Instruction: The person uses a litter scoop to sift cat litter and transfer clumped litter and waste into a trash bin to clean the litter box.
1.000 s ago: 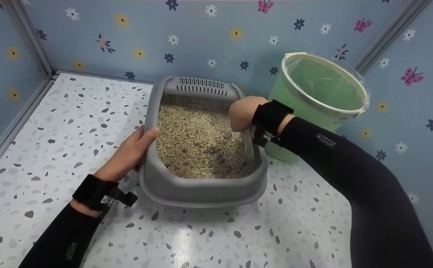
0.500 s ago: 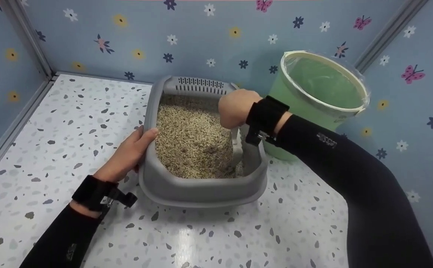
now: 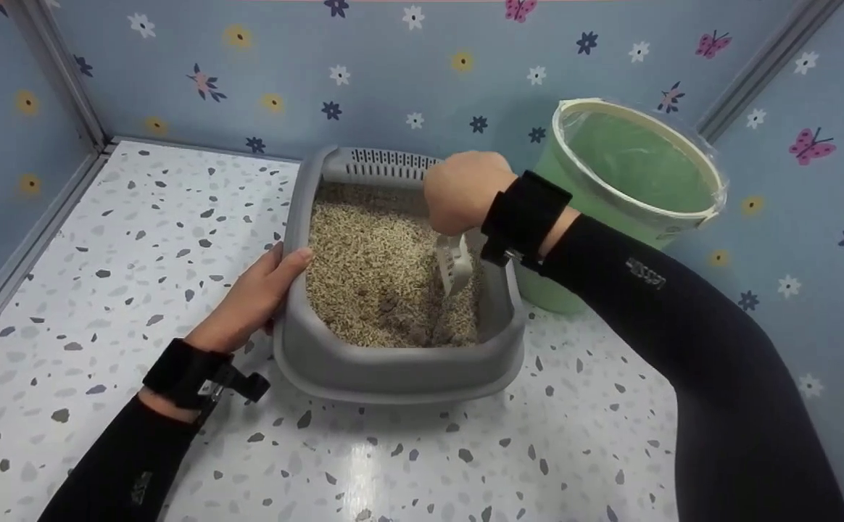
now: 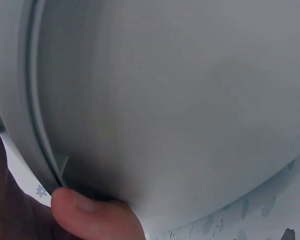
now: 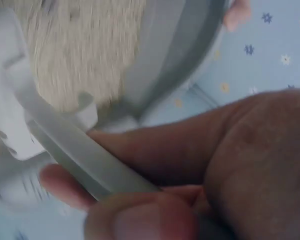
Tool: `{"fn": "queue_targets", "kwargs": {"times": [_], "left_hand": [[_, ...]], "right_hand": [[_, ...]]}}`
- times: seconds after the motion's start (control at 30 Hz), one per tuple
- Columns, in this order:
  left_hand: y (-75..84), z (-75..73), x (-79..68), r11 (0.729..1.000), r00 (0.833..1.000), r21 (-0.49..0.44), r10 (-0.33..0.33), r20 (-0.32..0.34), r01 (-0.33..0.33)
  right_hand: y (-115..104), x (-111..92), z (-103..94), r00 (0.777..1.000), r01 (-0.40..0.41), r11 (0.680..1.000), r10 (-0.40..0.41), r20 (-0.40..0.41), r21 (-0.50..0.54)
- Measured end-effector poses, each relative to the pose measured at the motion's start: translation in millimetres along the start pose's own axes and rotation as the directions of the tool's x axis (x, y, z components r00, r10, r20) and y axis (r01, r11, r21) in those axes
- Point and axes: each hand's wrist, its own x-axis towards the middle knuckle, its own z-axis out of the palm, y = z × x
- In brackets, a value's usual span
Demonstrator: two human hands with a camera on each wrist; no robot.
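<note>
A grey litter box [image 3: 393,373] holds pale pellet litter [image 3: 364,246], with darker clumps [image 3: 400,315] near its front. My left hand [image 3: 255,293] grips the box's left rim, thumb on top. From the left wrist, the thumb [image 4: 97,215] shows against the box's grey side wall [image 4: 180,110]. My right hand [image 3: 468,190] holds a white slotted litter scoop [image 3: 454,264] over the right half of the box, its blade pointing down at the litter. In the right wrist view, fingers and thumb [image 5: 140,220] wrap the scoop's handle [image 5: 85,150].
A green bin [image 3: 549,290] with a clear liner over its cream rim stands right behind the box, close to the right forearm. Flower-patterned walls [image 3: 378,65] enclose the back and sides. Speckled white flooring [image 3: 175,217] lies around the box.
My right hand has moved left and back from the box's right wall, and the scoop has come up into view. Litter at the front right has shifted. The left hand stays put.
</note>
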Motion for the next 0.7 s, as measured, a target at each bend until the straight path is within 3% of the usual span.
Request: {"fn": "queue_targets", "kwargs": {"times": [0.17,0.3,0.43,0.53,0.7], "left_hand": [[-0.1,-0.2,-0.7,1.0,1.0,0.002,-0.003,-0.002,0.003],[-3.2,1.4,-0.2,1.0,1.0,0.007,-0.014,-0.006,0.014],[-5.2,3.9,1.3,1.0,1.0,0.013,-0.019,-0.001,0.019],[-3.5,3.2,2.0,1.0,1.0,0.009,-0.01,0.012,0.01],[-1.7,1.1,2.1,1.0,1.0,-0.004,-0.004,0.007,0.004]], "right_hand": [[6,2,-0.2,0.985,-0.002,0.978,-0.034,-0.169,-0.208],[4,20,22.0,0.976,-0.019,0.929,-0.063,-0.209,-0.369],[4,29,36.8,0.977,0.057,0.921,-0.13,-0.166,-0.386],[-1,17,34.0,0.968,0.131,0.922,-0.198,-0.155,-0.365],[-22,-10,27.9,0.933,0.243,0.894,-0.321,-0.161,-0.378]]}}
